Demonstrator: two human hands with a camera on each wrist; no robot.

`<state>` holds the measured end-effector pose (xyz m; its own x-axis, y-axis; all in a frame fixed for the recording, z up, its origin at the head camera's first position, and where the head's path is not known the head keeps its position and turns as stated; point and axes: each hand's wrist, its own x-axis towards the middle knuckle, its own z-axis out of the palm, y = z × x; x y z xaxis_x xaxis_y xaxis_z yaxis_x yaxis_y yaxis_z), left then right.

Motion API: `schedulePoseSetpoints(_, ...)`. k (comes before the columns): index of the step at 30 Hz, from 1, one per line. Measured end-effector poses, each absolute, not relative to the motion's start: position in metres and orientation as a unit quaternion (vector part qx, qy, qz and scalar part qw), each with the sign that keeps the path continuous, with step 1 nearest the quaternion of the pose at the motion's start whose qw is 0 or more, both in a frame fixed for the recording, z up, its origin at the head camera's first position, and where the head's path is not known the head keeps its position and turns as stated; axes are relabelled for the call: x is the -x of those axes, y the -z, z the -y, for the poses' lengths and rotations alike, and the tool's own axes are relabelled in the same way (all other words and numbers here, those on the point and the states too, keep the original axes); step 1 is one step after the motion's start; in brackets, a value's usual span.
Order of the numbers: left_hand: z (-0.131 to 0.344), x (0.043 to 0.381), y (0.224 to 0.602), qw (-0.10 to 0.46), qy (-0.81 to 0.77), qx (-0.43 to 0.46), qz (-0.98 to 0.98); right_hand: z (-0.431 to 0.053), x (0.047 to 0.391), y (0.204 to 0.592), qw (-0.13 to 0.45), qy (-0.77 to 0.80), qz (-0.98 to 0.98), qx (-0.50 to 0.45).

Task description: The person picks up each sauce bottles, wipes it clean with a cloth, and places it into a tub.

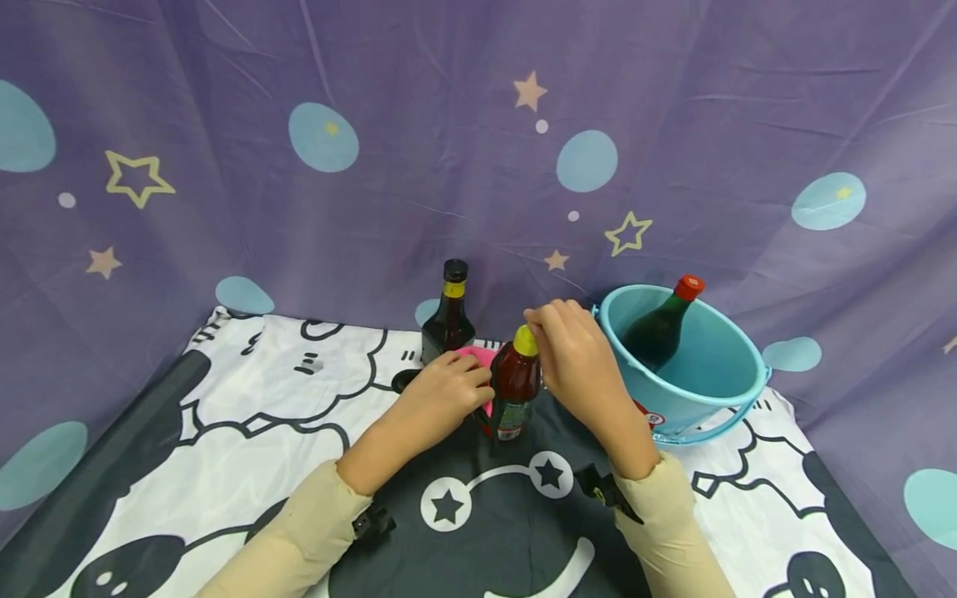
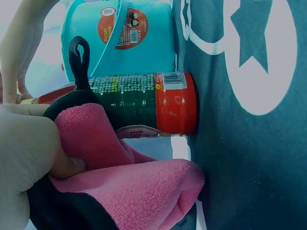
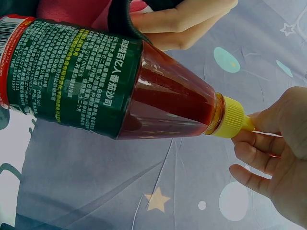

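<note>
A ketchup bottle (image 1: 516, 386) with a green label and yellow nozzle cap (image 3: 231, 117) stands upright on the patterned cloth. My right hand (image 1: 576, 353) pinches the tip of that cap between thumb and fingers; the pinch shows plainly in the right wrist view. Just left of the bottle, my left hand (image 1: 452, 386) grips a pink towel (image 2: 139, 191) with black edging and a black hanging loop (image 2: 79, 60). The towel hangs in folds beside the bottle, its edging right at the bottle's side. Much of the towel is hidden behind my left hand in the head view.
Behind my left hand stands a dark sauce bottle (image 1: 447, 320) with a black cap. To the right sits a light blue bucket (image 1: 703, 407), a green bottle with a red cap (image 1: 661, 328) leaning inside it. A purple curtain (image 1: 419, 166) hangs along the back.
</note>
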<state>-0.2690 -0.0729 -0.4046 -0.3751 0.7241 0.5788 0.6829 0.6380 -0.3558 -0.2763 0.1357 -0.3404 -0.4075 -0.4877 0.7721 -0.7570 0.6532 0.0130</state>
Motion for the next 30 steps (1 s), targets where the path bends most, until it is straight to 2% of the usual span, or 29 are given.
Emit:
schedulePoseSetpoints(8, 0.0727, 0.2695, 0.4063, 0.355, -0.039, 0.422, 0.833, -0.1358, 0.2764, 0.3402, 0.386, -0.175, 0.824, -0.376)
schedulePoseSetpoints(17, 0.0724, 0.2677, 0.4097, 0.304, -0.063, 0.422, 0.852, -0.1363, 0.2746, 0.3415, 0.380, -0.175, 0.829, -0.371)
schedulePoseSetpoints(30, 0.0716, 0.2686, 0.4139, 0.293, -0.052, 0.417, 0.859, -0.1358, 0.2753, 0.3402, 0.384, -0.175, 0.825, -0.376)
